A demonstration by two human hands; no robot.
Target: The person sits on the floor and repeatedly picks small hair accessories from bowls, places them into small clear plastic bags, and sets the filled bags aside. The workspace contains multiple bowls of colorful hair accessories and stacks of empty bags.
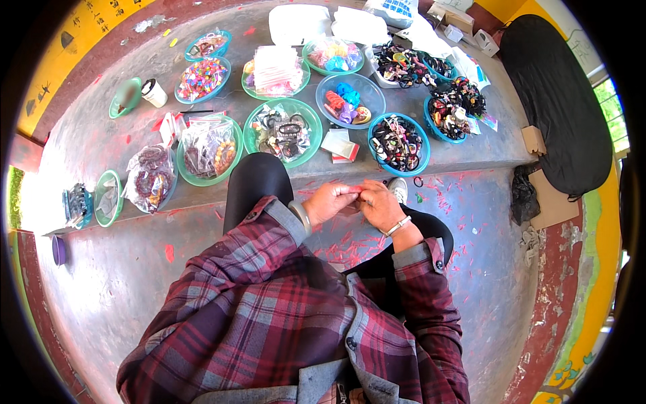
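Note:
My left hand (326, 205) and my right hand (382, 206) meet in front of my knees, fingertips close together. Between them shows a small red piece (354, 190), too small to make out its kind. Both hands are closed, with thumbs and fingers pinching at the red piece. Just beyond the hands, on the raised ledge, stands a blue basket (423, 165) of dark hair ties with small coloured ornaments. To its left lies a small white and red box (340, 145). Red scraps (350, 250) are strewn on the floor below my hands.
Several bowls line the ledge: a green bowl (317, 152) of bagged black hair ties, a blue bowl (382, 101) with colourful scrunchies, and another blue bowl (225, 88) of bright small pieces. A white cup (155, 93) stands left. A black oval panel (555, 101) leans at the right.

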